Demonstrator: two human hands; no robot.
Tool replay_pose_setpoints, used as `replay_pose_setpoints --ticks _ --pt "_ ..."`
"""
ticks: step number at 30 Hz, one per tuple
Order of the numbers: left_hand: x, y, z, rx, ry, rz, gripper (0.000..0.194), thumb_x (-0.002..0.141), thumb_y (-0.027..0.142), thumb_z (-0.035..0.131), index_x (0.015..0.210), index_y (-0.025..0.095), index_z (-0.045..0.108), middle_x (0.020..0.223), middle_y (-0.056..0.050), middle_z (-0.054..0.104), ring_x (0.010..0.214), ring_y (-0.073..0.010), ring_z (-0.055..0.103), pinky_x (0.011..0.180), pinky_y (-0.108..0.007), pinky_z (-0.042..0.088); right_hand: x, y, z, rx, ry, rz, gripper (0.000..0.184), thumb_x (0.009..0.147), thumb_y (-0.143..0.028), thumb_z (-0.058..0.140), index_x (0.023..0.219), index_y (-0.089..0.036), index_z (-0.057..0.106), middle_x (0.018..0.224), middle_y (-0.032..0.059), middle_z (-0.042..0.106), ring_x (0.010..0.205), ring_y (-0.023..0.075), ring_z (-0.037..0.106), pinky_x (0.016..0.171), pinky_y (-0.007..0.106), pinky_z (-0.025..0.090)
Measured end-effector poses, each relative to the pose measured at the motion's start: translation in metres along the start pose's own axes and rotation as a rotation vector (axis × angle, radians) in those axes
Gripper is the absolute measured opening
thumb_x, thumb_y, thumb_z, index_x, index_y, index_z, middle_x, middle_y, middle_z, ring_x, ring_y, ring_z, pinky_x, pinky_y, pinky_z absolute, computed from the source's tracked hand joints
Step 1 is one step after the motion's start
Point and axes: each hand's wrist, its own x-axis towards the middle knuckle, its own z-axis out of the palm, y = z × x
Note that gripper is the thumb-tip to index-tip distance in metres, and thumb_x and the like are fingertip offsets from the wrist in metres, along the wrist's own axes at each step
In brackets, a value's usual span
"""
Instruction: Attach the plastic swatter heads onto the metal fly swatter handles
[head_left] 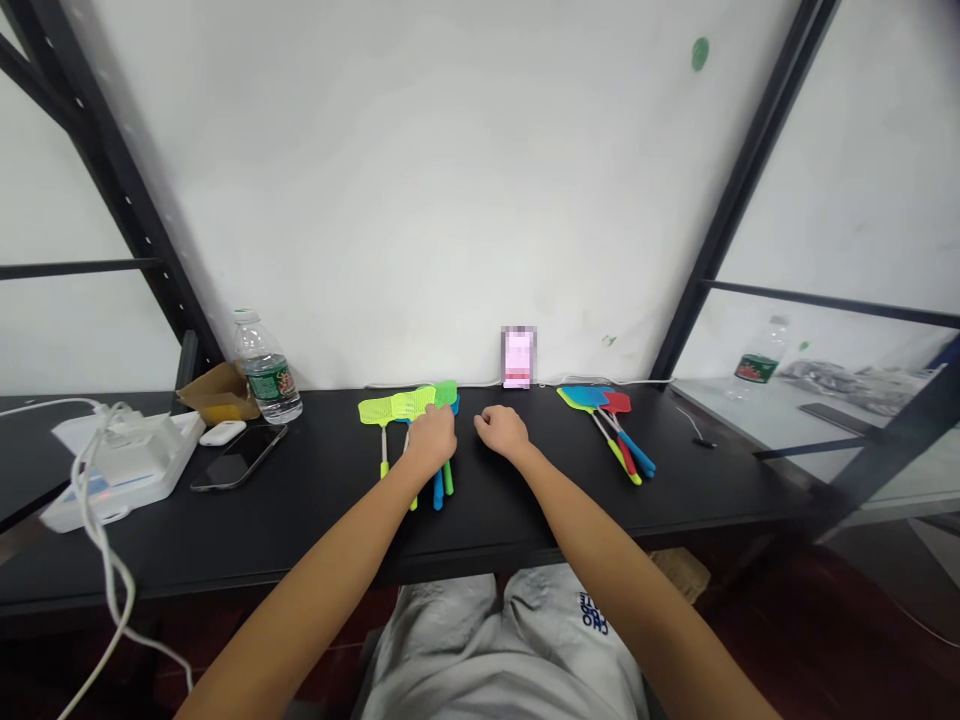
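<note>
Several fly swatters in yellow-green, green and blue lie overlapping on the black table, with a yellow-green fly swatter (375,411) at the left of the group. My left hand (433,438) is over this group, its fingers curled down at the necks of the swatters; the fingertips are hidden. A green fly swatter (447,391) shows just beyond that hand. My right hand (502,430) rests on the table to the right, closed in a loose fist, and no object shows in it. Farther right, a second group holds a blue fly swatter (587,396) and a red fly swatter (618,402).
A phone (519,358) with a lit, blurred screen leans on the wall. At left are a water bottle (268,370), a cardboard box (221,394), a dark phone (240,458), a white case (223,433) and a power strip (124,470) with cables. A small cable (701,437) lies at right.
</note>
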Motion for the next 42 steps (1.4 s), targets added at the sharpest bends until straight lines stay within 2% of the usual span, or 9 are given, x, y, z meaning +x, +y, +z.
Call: replay_pose_setpoints --ticks 7,12,18,25,32,42 --pt "-0.001 -0.003 -0.004 -0.036 0.032 -0.014 0.022 0.09 0.02 0.043 0.108 0.013 0.054 0.103 -0.017 0.06 0.091 -0.0272 0.065 0.074 -0.034 0.05 0.004 0.016 -0.007 0.167 -0.003 -0.068 0.031 0.089 -0.036 0.049 0.068 -0.019 0.064 0.074 0.0044 0.067 0.072 0.0156 0.059 0.061 0.024 0.034" --pt "0.002 -0.006 -0.003 -0.059 0.036 -0.019 0.02 0.087 0.02 0.048 0.105 0.013 0.055 0.101 -0.016 0.063 0.096 -0.0286 0.064 0.077 -0.036 0.05 0.004 0.016 -0.005 0.165 -0.009 -0.068 0.029 0.088 -0.036 0.051 0.068 -0.02 0.064 0.074 0.0038 0.066 0.071 0.0155 0.058 0.059 0.024 0.033" --pt "0.006 -0.007 0.005 -0.101 -0.037 -0.084 0.036 0.087 0.034 0.054 0.114 0.011 0.052 0.107 -0.02 0.065 0.103 -0.0313 0.063 0.077 -0.036 0.051 0.004 0.017 -0.006 0.151 -0.032 -0.081 0.03 0.089 -0.036 0.05 0.068 -0.02 0.065 0.074 0.0034 0.066 0.07 0.0151 0.058 0.059 0.023 0.033" --pt "0.006 -0.006 0.006 -0.103 -0.06 -0.074 0.035 0.087 0.027 0.052 0.119 0.011 0.048 0.108 -0.02 0.066 0.103 -0.0312 0.064 0.077 -0.036 0.05 0.003 0.015 -0.007 0.142 -0.05 -0.08 0.029 0.089 -0.035 0.05 0.071 -0.02 0.067 0.076 0.0038 0.067 0.073 0.015 0.059 0.061 0.023 0.034" --pt "0.006 -0.008 0.0 -0.167 -0.075 -0.103 0.044 0.087 0.03 0.055 0.125 0.01 0.044 0.111 -0.023 0.065 0.107 -0.0322 0.063 0.078 -0.036 0.05 0.001 0.013 -0.01 0.136 -0.059 -0.074 0.03 0.09 -0.036 0.05 0.074 -0.02 0.069 0.079 0.004 0.069 0.074 0.0154 0.06 0.061 0.023 0.035" --pt "0.006 -0.007 0.0 -0.172 -0.047 -0.129 0.037 0.086 0.02 0.05 0.12 0.008 0.046 0.106 -0.023 0.066 0.106 -0.0328 0.064 0.079 -0.037 0.05 0.001 0.014 -0.01 0.12 -0.076 -0.091 0.03 0.091 -0.034 0.05 0.075 -0.02 0.07 0.079 0.0039 0.069 0.074 0.015 0.06 0.063 0.023 0.036"
